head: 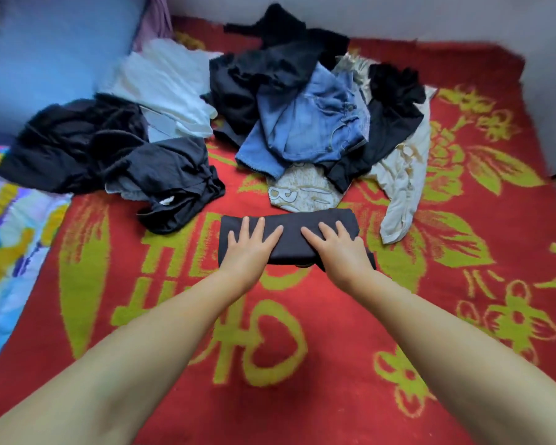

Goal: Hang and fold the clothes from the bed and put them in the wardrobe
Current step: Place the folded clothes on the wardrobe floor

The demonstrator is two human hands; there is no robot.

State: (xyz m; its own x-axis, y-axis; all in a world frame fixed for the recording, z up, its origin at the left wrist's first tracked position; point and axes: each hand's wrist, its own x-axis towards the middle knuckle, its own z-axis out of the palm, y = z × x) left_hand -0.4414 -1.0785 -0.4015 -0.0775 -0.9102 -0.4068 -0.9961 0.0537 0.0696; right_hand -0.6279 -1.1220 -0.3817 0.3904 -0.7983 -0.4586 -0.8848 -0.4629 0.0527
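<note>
Both hands press flat on a folded dark garment at the middle of the bed.

The left hand and right hand lie side by side, fingers spread and straight, smoothing the folded dark garment on the red blanket. Just beyond it sits the unsorted heap: blue jeans, a cream top, a grey printed piece, a crumpled black pile and a white garment. From here the fold could slump open when it is lifted, since the cloth looks soft and nothing pins its layers. Its far edge touches the grey piece, so a careless lift might drag that along.
</note>
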